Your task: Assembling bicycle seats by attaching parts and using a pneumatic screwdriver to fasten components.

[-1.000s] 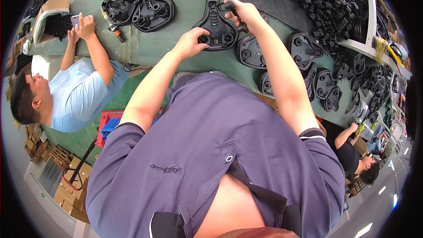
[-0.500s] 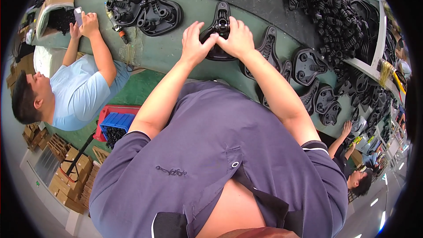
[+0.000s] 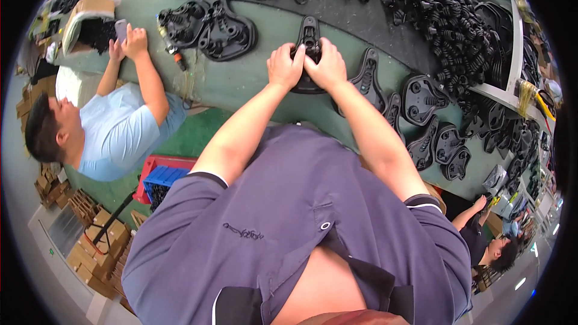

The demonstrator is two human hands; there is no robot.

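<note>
A black moulded plastic base (image 3: 309, 25) with a narrow tab at its far end lies on the green table in front of me. On it sits a smaller black fitting, mostly hidden under my fingers. My left hand (image 3: 285, 66) is closed round the left side of this fitting, and my right hand (image 3: 327, 66) round the right side. Both thumbs press down close together at its middle. Just right of my right hand rests another black base (image 3: 368, 78) of similar shape.
Two assembled black bases (image 3: 227, 33) and a tool with an orange end (image 3: 179, 60) lie left. More black bases (image 3: 424, 97) spread right, below a heap of ribbed black parts (image 3: 460, 54) and a metal frame (image 3: 513, 54). A person in light blue (image 3: 123, 126) holds a phone at left.
My hands have drawn closer together and closed on the fitting, thumbs now pressing at its middle. The whole view has shifted slightly, so the table sits lower in it.
</note>
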